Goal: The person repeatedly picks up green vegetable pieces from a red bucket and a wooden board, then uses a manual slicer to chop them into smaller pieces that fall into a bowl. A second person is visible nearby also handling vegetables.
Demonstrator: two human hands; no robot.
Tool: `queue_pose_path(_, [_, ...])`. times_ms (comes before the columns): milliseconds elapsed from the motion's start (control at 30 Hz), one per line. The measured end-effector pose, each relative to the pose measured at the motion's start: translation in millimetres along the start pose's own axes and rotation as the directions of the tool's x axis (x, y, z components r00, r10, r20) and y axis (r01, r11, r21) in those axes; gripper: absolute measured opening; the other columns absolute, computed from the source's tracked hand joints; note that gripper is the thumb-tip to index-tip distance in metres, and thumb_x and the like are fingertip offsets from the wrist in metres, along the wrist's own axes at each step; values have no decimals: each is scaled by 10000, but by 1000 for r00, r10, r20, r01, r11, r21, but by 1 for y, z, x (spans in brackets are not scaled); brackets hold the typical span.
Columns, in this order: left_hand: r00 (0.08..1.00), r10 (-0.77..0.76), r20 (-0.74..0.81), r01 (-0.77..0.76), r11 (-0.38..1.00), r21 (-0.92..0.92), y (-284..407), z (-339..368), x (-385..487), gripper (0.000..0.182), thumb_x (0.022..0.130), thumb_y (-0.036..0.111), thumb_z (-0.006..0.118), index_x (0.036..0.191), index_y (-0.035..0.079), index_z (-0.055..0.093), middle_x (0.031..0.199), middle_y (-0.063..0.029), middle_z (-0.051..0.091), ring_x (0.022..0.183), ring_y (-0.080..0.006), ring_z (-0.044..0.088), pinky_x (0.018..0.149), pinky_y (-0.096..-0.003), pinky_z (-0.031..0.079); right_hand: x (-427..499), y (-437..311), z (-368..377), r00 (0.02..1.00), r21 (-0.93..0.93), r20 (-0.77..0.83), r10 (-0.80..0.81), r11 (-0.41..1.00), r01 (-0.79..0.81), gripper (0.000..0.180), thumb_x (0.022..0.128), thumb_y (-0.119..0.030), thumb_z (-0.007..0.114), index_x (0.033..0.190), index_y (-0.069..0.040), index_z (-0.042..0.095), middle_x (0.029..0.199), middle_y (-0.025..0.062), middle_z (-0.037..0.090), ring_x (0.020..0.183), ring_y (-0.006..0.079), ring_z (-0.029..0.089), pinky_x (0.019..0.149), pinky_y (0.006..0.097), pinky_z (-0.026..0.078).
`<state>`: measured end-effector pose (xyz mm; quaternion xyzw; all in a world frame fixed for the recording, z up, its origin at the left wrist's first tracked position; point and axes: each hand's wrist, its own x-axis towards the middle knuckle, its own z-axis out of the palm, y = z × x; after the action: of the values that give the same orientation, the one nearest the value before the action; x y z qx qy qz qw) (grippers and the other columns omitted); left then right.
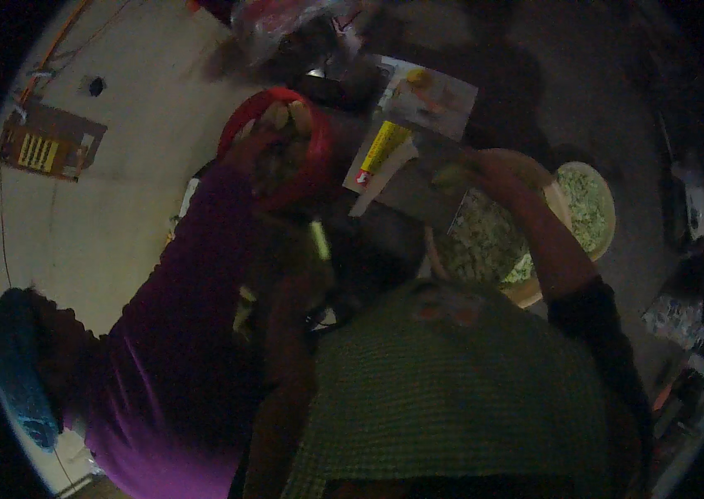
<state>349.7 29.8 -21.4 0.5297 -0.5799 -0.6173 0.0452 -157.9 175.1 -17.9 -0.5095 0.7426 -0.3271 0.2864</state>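
My right hand (498, 178), in dim light, is at a pale green piece (448, 176) that looks like a vegetable; its fingers seem closed on it. Beside it stands a machine-like housing with a yellow label (385, 148) bearing writing and a white picture panel (431, 98). Below that hand, a wide round basin (525, 296) holds chopped or shredded pale pieces (483, 240). My left hand (302, 280) is dark and blurred, low in front of me. Close above it shows a narrow yellow-green strip (320, 240); whether the hand touches it is unclear.
At left, a person in a purple sleeve (202, 237) reaches into a red basin (320, 156) holding pale pieces. A second bowl (607, 218) of shredded pale green food stands at right. Clear plastic (277, 25) lies at the top, and an orange-brown box (40, 150) far left.
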Motion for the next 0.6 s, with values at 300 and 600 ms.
queue_pose_path(300, [902,-55,427,-315,592,742,193,163,137,517,703,352,682,1073,-5,619,1024,-145,647,878,-272,631,757,-360,511,10,-3,-3,999,-145,45,21,989,-14,460,887,-213,568,1316,-106,440,1177,175,575,1038,333,578,875,440,468])
queue_pose_path(600, [866,-339,368,-402,-31,915,304,234,156,527,632,418,736,1019,66,673,1078,-113,645,930,-264,631,813,-389,501,13,-4,5,996,35,-40,84,996,-83,449,852,-221,600,1269,-95,486,1107,163,616,993,322,603,854,429,478])
